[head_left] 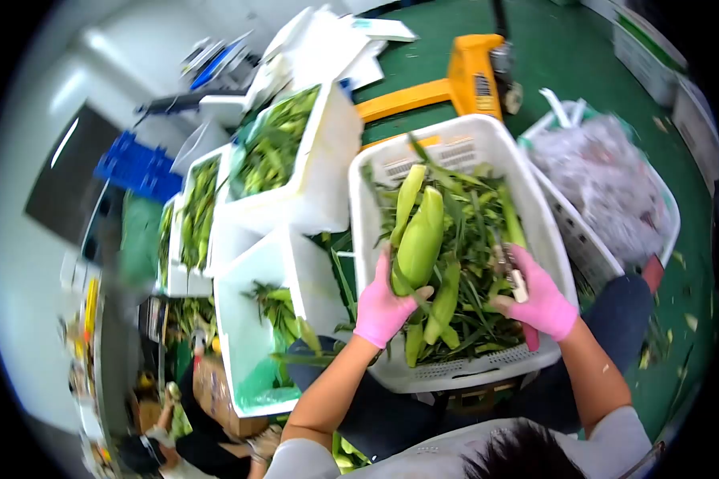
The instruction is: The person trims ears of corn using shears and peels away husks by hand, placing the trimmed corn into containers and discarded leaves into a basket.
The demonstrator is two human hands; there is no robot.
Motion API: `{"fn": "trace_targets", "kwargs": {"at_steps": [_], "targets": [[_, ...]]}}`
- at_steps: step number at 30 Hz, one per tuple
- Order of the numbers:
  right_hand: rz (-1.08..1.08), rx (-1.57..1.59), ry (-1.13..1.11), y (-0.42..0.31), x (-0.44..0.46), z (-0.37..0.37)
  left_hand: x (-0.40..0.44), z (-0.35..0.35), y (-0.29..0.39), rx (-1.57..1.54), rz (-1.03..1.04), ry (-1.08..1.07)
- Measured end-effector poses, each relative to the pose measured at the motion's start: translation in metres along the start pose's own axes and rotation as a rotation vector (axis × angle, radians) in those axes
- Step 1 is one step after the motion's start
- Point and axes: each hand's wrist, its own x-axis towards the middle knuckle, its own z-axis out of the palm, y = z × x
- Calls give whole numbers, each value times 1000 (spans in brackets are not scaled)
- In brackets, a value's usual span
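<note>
My left hand (390, 305), in a pink glove, is wrapped round the lower end of a green ear of corn (420, 243) in its husk. The ear points away from me above a white plastic basket (561, 263) full of husks and leaves. In my right hand (539, 299), also pink-gloved, is a hand tool with a pale handle (519, 286) and a metal end; its exact kind is unclear. It is to the right of the corn, apart from it. Loose green husks (446, 302) lie just beneath both hands.
An open white foam box (233, 351) with a few leaves stands to the left. Behind it, another foam box (327, 172) is filled with corn. A basket of clear plastic bags (599, 180) sits at right. Beyond is a yellow pallet jack (471, 80). Another person (208, 447) works at lower left.
</note>
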Motion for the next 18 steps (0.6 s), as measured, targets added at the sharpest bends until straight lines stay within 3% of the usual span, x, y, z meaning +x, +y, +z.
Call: {"fn": "trace_targets", "kwargs": {"at_steps": [3,5,8,11,13,15,18], "targets": [[178,74,-122,18,0,-9,-5,32,17,308,1,-62],[225,27,-89,26,-1,-7,-8,42,33,381,-31,-65],[207,59,-135,37,1,-12,-7,46,30,536,149,-97],[-59,-197,-24,55,1,-6,-3,36,15,282,146,-281],[-109,-130,21,63,2,3,4,25,8,169,225,-370],[28,10,20,49,-1,7,13,13,11,112,143,-488],[221,-58,-3,60,4,29,30,8,-9,139,149,-542]]}}
